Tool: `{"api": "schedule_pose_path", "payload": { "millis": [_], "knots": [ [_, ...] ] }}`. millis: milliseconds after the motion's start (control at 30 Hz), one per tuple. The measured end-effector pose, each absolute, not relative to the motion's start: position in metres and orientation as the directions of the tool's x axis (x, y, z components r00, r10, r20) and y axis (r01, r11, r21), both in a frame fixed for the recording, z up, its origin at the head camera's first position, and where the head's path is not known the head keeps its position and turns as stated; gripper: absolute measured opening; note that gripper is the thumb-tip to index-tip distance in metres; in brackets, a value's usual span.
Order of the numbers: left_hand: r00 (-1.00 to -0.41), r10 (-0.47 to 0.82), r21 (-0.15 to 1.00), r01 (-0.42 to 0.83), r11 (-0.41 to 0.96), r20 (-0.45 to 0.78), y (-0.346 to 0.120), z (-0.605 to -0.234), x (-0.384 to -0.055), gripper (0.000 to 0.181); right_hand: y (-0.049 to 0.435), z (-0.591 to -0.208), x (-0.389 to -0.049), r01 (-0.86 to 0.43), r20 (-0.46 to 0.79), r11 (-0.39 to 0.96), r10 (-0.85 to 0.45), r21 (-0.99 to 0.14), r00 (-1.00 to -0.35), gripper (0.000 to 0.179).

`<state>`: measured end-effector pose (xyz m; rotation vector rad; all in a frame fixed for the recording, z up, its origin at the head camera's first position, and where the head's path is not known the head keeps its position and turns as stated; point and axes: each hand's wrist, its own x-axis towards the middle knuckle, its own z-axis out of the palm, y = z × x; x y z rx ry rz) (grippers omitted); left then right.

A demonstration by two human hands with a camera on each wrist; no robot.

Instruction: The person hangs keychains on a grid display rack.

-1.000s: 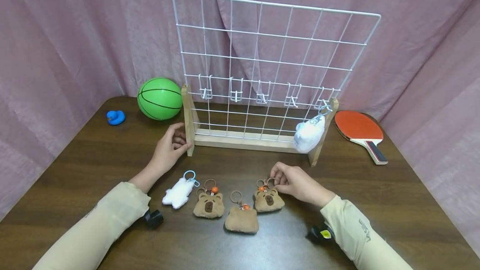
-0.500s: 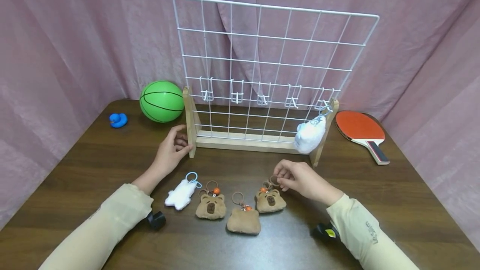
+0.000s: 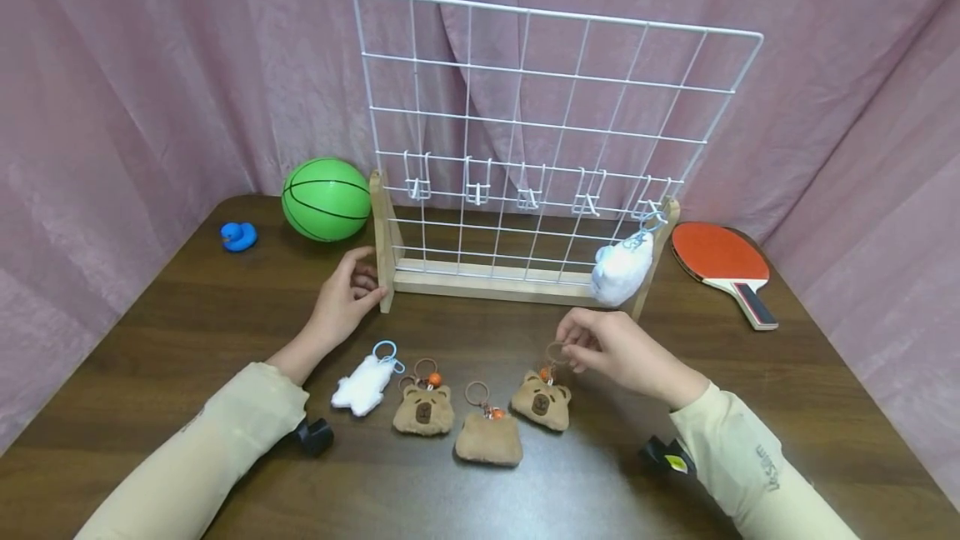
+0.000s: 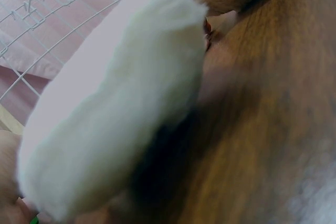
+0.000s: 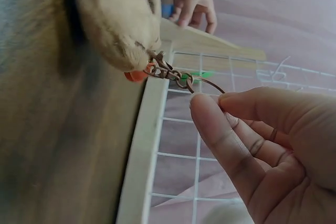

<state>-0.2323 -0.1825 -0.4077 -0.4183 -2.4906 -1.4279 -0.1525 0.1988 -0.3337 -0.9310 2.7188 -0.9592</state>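
My right hand (image 3: 618, 348) pinches the ring of a brown plush bear-face keychain (image 3: 542, 402) between thumb and forefinger; in the right wrist view the chain and plush (image 5: 118, 22) stretch away from the fingertips. The plush hangs tilted at or just above the table. My left hand (image 3: 341, 298) holds the left wooden leg (image 3: 382, 244) of a white wire grid rack (image 3: 525, 119), thumb at its front edge. Close to the left forearm lies a white plush keychain (image 3: 363, 384), which fills much of the left wrist view. Another white plush (image 3: 622, 269) hangs from the rack's rightmost hook.
Two more brown plush keychains, one face up (image 3: 423, 411) and one face down (image 3: 489, 440), lie on the table (image 3: 480, 511). Several white hooks (image 3: 476, 192) line the grid. Behind are a green ball (image 3: 327, 200), a blue toy duck (image 3: 238, 237) and a table tennis paddle (image 3: 720, 252).
My right hand has risen and shifted right with the keychain's ring, and the brown plush has tilted up from lying flat. My left hand stays at the rack's leg.
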Motion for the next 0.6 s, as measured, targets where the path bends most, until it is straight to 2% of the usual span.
{"api": "schedule_pose_path", "payload": {
  "millis": [267,433,600],
  "knots": [
    [-0.934,0.136,0.805,0.355,0.475,0.332,-0.183,-0.408,-0.233,0.061,0.197,-0.311,-0.153,-0.551,0.113,0.608,-0.607,-0.572,-0.786,0.006],
    [-0.933,0.137,0.803,0.356,0.478,0.332,-0.183,-0.408,-0.234,0.061,0.194,-0.295,-0.159,-0.587,0.152,0.638,-0.603,-0.498,-0.783,0.007],
    [-0.932,0.134,0.797,0.358,0.486,0.337,-0.183,-0.408,-0.233,0.06,0.191,-0.281,-0.167,-0.581,0.167,0.639,-0.588,-0.504,-0.792,0.008]
  ]
}}
